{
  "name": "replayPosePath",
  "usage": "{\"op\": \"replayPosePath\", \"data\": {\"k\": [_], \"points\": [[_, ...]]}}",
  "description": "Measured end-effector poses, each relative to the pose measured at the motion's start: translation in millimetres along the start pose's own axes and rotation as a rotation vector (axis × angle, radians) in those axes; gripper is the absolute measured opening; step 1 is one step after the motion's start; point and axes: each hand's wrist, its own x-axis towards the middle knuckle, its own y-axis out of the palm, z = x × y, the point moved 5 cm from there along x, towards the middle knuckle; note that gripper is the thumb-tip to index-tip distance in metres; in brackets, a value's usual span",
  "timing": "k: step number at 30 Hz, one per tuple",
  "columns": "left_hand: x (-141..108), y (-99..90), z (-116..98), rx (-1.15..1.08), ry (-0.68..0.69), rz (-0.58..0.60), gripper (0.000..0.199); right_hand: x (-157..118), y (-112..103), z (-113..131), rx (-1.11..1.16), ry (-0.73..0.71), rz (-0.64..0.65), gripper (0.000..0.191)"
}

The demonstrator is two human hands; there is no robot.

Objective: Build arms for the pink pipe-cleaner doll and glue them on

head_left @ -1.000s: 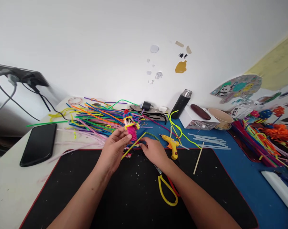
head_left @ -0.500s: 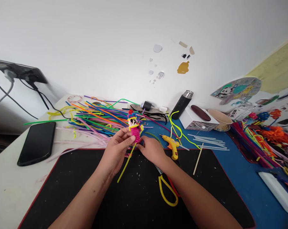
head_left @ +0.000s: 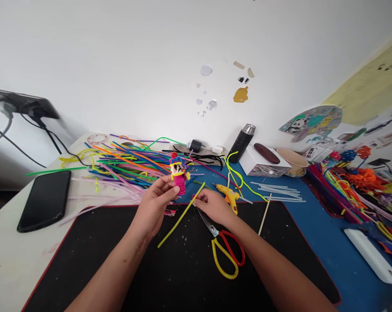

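Observation:
A small doll (head_left: 179, 183) with a magenta body, yellow trim and a blue and red top stands upright between the fingers of my left hand (head_left: 158, 200). To its right, my right hand (head_left: 212, 203) is closed, its thumb and index finger pinched at a small pinkish bit too small to make out. A yellow-green pipe cleaner (head_left: 179, 219) slants across the mat just left of those fingertips; whether they touch it is unclear. Scissors (head_left: 227, 251) with yellow and red handles lie below my right hand, and a yellow glue gun (head_left: 230, 197) lies behind it.
Many coloured pipe cleaners (head_left: 124, 162) are spread at the back left, beside a black phone (head_left: 45, 200). Further right are a black flask (head_left: 243, 144), a white box (head_left: 264, 162), glue sticks (head_left: 282, 193) and a wooden stick (head_left: 264, 215). A black mat (head_left: 170, 277) lies in front.
My right hand has moved away from the doll to the right. The yellow-green pipe cleaner's upper end now shows apart from the doll. The view has shifted slightly, and more of the scissors shows.

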Motion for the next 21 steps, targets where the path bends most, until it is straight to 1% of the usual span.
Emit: {"op": "replayPosePath", "data": {"k": [2,4,7,9,12,17,19,21], "points": [[0,0.5,1,0.027,-0.002,-0.004,0.038,1,-7,-1,-0.019,0.014,-0.030,0.014],[-1,1.3,1,0.047,0.000,-0.010,0.038,2,-10,5,-0.046,0.005,-0.057,0.014],[-1,3.3,1,0.067,0.011,-0.001,0.038,3,-6,21,-0.110,-0.055,-0.061,0.012],[-1,3.4,1,0.069,0.016,-0.007,0.038,1,0,27,-0.170,-0.081,-0.042,0.009],[0,1.9,2,0.049,0.019,-0.032,0.039,-3,-1,20,-0.242,-0.058,-0.039,0.009],[0,4.3,4,0.062,0.012,-0.011,0.039,-13,-19,-3,-0.277,-0.023,-0.025,0.005],[0,5.1,5,0.060,0.003,-0.012,0.040,-17,-24,-3,-0.262,-0.037,-0.002,0.006],[-1,5.2,6,0.059,-0.003,-0.013,0.040,-19,-27,4,-0.236,-0.060,0.011,0.007]]}}
